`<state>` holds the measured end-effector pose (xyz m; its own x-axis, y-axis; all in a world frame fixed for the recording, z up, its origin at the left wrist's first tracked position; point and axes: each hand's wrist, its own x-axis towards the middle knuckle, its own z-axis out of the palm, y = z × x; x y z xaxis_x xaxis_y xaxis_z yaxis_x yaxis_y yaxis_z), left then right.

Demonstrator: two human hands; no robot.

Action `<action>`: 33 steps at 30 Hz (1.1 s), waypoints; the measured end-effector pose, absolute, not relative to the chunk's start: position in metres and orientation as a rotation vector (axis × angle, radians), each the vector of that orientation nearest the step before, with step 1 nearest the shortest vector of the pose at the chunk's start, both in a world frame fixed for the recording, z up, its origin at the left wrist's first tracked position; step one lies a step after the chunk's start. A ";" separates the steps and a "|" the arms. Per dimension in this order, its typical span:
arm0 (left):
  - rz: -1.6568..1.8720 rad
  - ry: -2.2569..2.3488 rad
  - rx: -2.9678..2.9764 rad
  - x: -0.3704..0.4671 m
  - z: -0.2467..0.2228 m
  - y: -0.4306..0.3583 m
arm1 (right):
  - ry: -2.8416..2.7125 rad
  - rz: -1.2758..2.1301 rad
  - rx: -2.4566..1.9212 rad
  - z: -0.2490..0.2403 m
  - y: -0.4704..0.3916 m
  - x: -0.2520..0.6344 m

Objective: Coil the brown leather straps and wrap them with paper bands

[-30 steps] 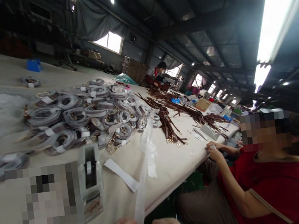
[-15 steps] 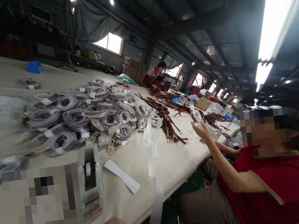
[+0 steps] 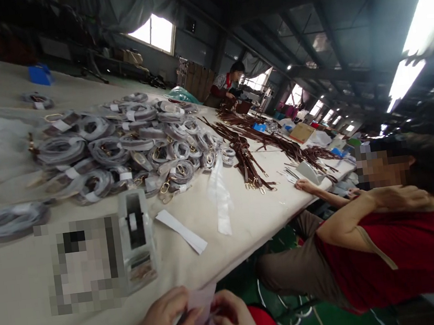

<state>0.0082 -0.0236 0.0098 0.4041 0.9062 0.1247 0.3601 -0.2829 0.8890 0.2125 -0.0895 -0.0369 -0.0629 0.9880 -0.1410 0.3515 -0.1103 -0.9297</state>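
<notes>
At the bottom edge, above something red, my left hand (image 3: 167,316) and my right hand (image 3: 236,315) are close together. Both pinch a translucent whitish plastic strip (image 3: 201,299), folded and bunched between the fingers. What else lies inside the strip, if anything, is hidden. On the table just beyond stands a grey tape dispenser (image 3: 137,235). White paper strips (image 3: 182,232) lie to its right, and more translucent strips (image 3: 220,199) lie flat past them.
Coiled, wrapped straps (image 3: 131,141) form a big heap on the table (image 3: 256,226). Loose brown straps (image 3: 246,161) with metal clasps spread to the right. A co-worker in red (image 3: 401,245) sits close on my right. Another person (image 3: 227,85) works farther back.
My right hand has come into view, and both hands now hold the plastic strip. The long strip hanging over the table edge is gone. The co-worker's raised hand has moved back to the shoulder.
</notes>
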 end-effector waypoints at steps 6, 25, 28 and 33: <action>0.699 0.939 1.787 0.013 0.009 -0.032 | -1.630 1.232 -1.227 0.006 -0.085 0.198; 0.538 0.990 1.641 0.016 0.025 -0.036 | -1.640 1.293 -1.381 0.009 -0.101 0.189; 0.546 0.992 1.610 0.016 0.026 -0.035 | -1.653 1.296 -1.371 0.007 -0.101 0.187; 0.570 1.006 1.606 0.015 0.025 -0.036 | -1.648 1.322 -1.361 0.005 -0.103 0.183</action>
